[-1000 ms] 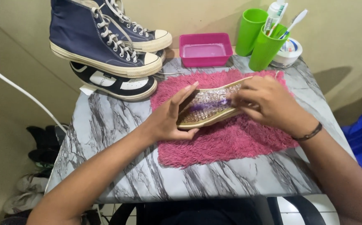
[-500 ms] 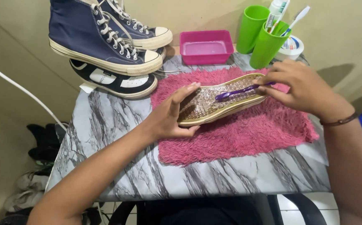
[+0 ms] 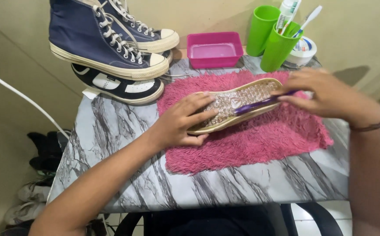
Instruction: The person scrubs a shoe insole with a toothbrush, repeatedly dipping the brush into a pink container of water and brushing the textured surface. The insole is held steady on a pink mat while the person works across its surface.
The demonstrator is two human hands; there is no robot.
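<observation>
Marble-patterned table [image 3: 111, 131], pink shaggy mat [image 3: 260, 140] spread at centre-right. On the mat, a shoe, sole up [image 3: 235, 105], suds across its tread. Left hand [image 3: 181, 124] clasped around the near heel end; right hand [image 3: 325, 94] pinching a purple brush [image 3: 260, 102] over the far end. Scrubbing seemingly midway: foam not yet rinsed. Navy high-tops [image 3: 107, 39] far left, apparently untouched.

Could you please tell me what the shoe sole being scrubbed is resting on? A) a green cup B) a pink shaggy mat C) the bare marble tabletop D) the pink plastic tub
B: the upturned shoe, steadied by the left hand and brushed by the right hand, lies on the pink shaggy mat.
</observation>
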